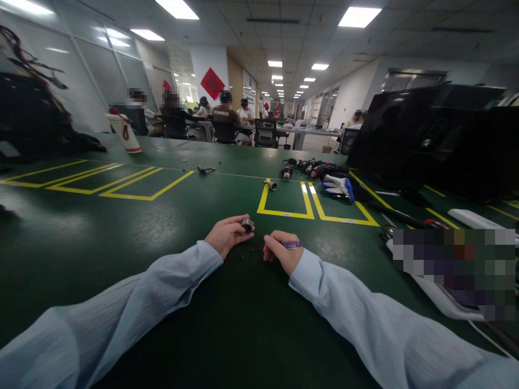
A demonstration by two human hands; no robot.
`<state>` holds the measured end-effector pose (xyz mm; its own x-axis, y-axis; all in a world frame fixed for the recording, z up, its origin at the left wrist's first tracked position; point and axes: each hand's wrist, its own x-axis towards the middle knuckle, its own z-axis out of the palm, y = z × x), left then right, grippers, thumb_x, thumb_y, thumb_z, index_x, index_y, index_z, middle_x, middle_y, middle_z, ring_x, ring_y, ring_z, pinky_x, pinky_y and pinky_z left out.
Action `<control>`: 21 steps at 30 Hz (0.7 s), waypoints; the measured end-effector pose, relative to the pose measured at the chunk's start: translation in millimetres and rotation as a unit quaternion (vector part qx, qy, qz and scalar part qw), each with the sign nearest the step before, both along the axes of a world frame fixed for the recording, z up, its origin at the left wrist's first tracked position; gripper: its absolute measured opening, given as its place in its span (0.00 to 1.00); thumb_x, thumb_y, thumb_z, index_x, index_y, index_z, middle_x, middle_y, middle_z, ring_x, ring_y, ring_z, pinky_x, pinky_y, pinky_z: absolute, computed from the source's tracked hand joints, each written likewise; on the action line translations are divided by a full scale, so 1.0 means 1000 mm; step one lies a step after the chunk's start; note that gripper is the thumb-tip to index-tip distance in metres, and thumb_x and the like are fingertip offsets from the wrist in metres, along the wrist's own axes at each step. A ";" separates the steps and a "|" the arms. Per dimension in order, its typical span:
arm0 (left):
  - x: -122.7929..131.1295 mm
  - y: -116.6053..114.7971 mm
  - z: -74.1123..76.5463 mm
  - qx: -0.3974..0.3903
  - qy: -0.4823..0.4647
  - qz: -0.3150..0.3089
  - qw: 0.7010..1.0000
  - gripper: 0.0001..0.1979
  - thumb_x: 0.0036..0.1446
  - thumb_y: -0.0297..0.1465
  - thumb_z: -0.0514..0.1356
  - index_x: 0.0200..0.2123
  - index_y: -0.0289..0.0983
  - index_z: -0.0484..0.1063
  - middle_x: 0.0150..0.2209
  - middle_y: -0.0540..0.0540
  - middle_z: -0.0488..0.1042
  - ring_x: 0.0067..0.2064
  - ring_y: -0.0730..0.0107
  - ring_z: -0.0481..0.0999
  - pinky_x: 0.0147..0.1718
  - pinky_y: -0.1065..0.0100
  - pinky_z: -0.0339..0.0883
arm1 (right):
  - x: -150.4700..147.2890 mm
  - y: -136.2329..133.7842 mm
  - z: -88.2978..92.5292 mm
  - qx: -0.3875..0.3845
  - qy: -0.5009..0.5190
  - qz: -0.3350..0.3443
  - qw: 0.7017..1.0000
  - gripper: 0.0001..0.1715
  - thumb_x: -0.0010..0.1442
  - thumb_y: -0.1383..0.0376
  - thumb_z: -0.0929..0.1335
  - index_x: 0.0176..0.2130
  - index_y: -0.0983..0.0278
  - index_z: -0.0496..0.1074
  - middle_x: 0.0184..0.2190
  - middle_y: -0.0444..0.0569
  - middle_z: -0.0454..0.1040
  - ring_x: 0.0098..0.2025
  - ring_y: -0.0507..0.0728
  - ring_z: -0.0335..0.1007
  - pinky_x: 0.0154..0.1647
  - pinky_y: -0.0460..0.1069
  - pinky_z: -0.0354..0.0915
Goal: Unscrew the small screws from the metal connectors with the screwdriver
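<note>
My left hand (227,235) pinches a short, hollow metal cylinder (246,225), its round opening turned toward me. Just to the right, my right hand (284,253) is closed around a small screwdriver (292,245) with a see-through purple handle. Its thin shaft points left, toward the space under the metal cylinder, and the tip is too small to make out. The two hands are apart. Below and between them, a tiny dark piece (242,257) and a small ring-like piece (253,250) lie on the green tabletop (170,229).
Farther out lie a metal fitting (271,185), another metal part (205,169), dark cabled tools (312,166) and white-and-blue gloves (338,187). A white cup (125,132) stands back left. Black equipment (421,129) rises at right, above a white device (438,302). Yellow tape outlines mark the table.
</note>
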<state>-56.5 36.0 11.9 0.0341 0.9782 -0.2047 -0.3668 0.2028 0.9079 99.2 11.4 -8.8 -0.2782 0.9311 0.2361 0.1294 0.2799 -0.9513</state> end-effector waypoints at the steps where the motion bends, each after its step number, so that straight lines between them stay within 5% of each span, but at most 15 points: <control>1: 0.000 0.000 0.000 0.001 -0.003 -0.002 1.000 0.18 0.39 0.12 0.52 0.36 0.27 0.70 0.30 0.40 0.74 0.34 0.64 0.76 0.31 0.68 0.73 | 0.000 0.000 -0.001 -0.002 -0.002 0.002 1.000 0.16 0.53 0.60 0.61 0.19 0.65 0.64 0.13 0.42 0.65 0.16 0.48 0.62 0.17 0.43 0.61; 13: 0.000 0.000 0.001 -0.005 -0.007 -0.004 1.000 0.19 0.40 0.13 0.50 0.38 0.26 0.68 0.30 0.40 0.73 0.33 0.65 0.76 0.33 0.66 0.73 | 0.005 -0.006 0.007 0.019 -0.073 -0.069 0.995 0.21 0.53 0.65 0.60 0.12 0.63 0.60 0.07 0.38 0.56 0.12 0.47 0.53 0.15 0.43 0.52; 21: 0.000 0.000 0.001 -0.013 -0.011 -0.003 1.000 0.18 0.40 0.11 0.51 0.36 0.27 0.70 0.31 0.42 0.73 0.33 0.68 0.75 0.32 0.70 0.73 | 0.003 -0.007 0.002 0.098 -0.068 -0.031 0.992 0.18 0.58 0.61 0.59 0.21 0.65 0.65 0.16 0.43 0.67 0.20 0.49 0.64 0.24 0.44 0.61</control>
<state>-56.5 36.0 13.3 0.0448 0.9725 -0.2284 -0.3844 0.2278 0.8946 102.4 3.9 -6.8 -0.2632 0.8875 0.3783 0.2748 0.4448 -0.8524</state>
